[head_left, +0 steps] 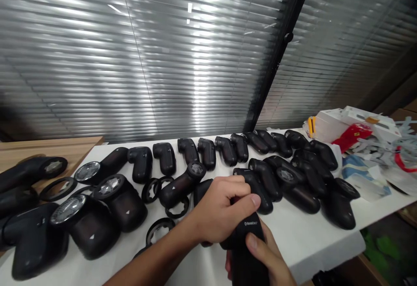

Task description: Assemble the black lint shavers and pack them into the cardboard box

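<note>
A black handheld device (250,260) with a small white logo is held upright near the front of the white table (302,251). My left hand (224,210) is closed over its top end, fingers curled and thumb pressed along it. Lower down, my right hand (270,255) wraps the body, its thumb just below the logo. Something red shows a little between the fingers. Left of my hands lie a black device with a round patterned head (182,184) and several black rings, one of them a notched ring (160,230) near my left forearm.
Rows of similar black devices (164,157) cover the table's back and right. Larger ones with clear round heads (86,225) stand at the left by a wooden board (74,147). White boxes (371,121), a red item (353,136) and plastic bags pile up at the right. Blinds hang behind.
</note>
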Tool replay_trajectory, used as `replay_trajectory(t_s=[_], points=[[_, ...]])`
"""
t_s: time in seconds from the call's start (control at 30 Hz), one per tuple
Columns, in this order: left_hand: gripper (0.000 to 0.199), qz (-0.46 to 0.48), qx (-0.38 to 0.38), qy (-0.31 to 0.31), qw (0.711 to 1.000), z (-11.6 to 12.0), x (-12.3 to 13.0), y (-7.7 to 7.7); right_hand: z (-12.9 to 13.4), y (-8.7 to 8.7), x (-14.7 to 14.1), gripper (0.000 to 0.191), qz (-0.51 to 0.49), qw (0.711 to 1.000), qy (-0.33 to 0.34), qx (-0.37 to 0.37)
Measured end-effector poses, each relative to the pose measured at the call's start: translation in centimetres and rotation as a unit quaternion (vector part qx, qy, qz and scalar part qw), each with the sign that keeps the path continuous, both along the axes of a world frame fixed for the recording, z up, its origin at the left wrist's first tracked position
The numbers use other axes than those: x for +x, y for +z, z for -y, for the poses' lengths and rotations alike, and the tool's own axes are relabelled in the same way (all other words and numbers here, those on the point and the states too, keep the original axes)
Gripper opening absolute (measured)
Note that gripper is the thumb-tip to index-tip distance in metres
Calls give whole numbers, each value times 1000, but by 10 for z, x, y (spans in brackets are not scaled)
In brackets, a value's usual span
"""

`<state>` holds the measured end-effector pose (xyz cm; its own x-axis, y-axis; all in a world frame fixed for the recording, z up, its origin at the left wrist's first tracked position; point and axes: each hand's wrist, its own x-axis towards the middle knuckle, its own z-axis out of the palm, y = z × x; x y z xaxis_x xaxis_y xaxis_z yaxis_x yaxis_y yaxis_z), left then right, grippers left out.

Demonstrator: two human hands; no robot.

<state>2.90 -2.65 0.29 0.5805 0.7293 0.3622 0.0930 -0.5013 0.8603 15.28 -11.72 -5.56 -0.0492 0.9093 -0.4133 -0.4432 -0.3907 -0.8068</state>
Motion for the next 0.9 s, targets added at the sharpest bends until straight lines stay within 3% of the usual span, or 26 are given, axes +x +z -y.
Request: replay_trajectory(t_s=[0.1,0.2,0.37,0.57,0.73,0.9], points=[[32,-26,52,13,998,-2,-7,6,-2,8,2,92,26,999,-16,32],[4,-65,90,12,994,-1,-14,14,-6,15,6,72,74,992,-68,74],[40,-131,81,30,988,11,-11,17,-13,16,12,59,178,958,-158,157],[56,-169,88,21,982,13,-2,9,-17,18,13,56,296,921,-197,161],[69,-176,105,2,979,10,-2,1,-19,19,13,59,338,910,-186,156],[71,-193,74,-5,978,9,1,-10,-21,16,12,61,391,885,-199,154]])
